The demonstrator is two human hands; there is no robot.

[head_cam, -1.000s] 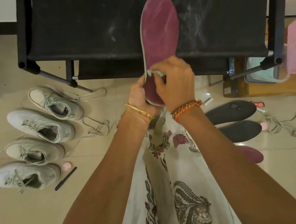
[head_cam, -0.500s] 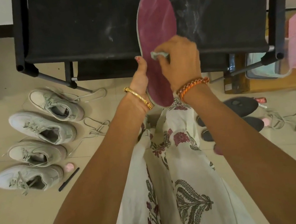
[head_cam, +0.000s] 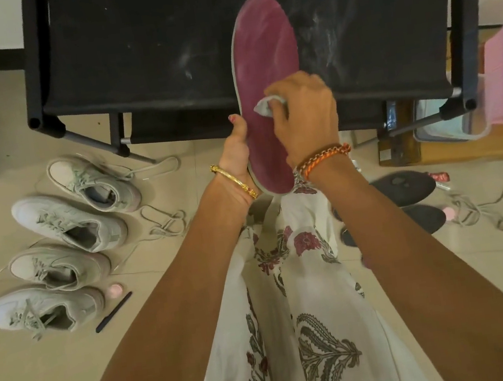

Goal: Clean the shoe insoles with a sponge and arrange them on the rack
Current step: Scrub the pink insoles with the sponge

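Floor: pale beige floor tiles (head_cam: 29,379); four grey-white lace-up sneakers (head_cam: 69,222) stood in a row at left.
Rack: black fabric-shelf rack (head_cam: 144,44) at the far side, its cloth smeared white.
Insole: maroon foam insole (head_cam: 263,48) held upright before the rack.
Left hand (head_cam: 236,157): clasped the insole's heel edge.
Right hand (head_cam: 307,112): pinched a small grey sponge (head_cam: 264,107) against the insole's middle.
Right floor: two dark grey insoles (head_cam: 410,188) lay near loose laces.

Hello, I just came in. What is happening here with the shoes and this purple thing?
A person is cleaning a maroon insole. The left hand holds it near the heel end, in front of the black rack, while the right hand presses a small grey sponge against its surface. Two dark insoles lie on the floor to the right, and four pale sneakers stand in a row to the left. No insole is on the rack yet.
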